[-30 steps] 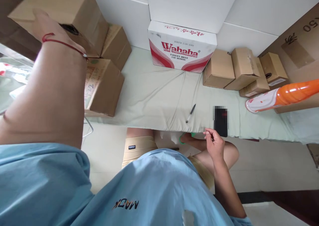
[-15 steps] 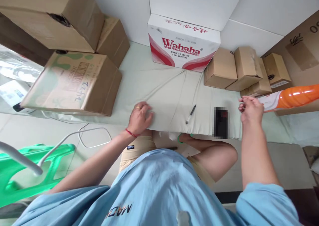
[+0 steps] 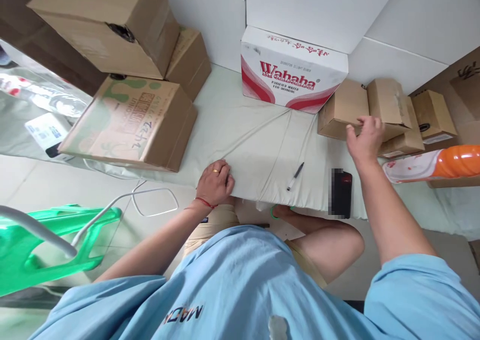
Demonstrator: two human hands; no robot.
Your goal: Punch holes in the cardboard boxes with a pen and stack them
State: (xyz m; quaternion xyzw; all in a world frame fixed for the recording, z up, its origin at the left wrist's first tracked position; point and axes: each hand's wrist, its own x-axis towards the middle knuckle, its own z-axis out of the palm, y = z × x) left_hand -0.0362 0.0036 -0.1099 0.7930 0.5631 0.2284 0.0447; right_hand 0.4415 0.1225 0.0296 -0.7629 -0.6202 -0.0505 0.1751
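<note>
My left hand [image 3: 215, 182] rests with curled fingers on the pale green cloth [image 3: 247, 140] at the table's near edge and holds nothing. My right hand [image 3: 362, 140] is stretched out to the right rear. Its thumb and fingers touch the front of the small brown cardboard boxes [image 3: 343, 112], at the seam between two of them; no grip around a box is visible. A black pen [image 3: 295, 176] and a dark phone [image 3: 341, 192] lie on the cloth between my hands.
A white and red Wahaha carton [image 3: 294, 72] stands against the wall. Large cardboard boxes [image 3: 131, 122] are stacked at the left. An orange and white pack [image 3: 431, 164] lies at the right. A green plastic stool [image 3: 56, 240] and white cable [image 3: 150, 200] are on the floor.
My left hand came down from the upper left box onto the cloth at the table edge. My right hand rose from near the phone and moved out to the small boxes.
</note>
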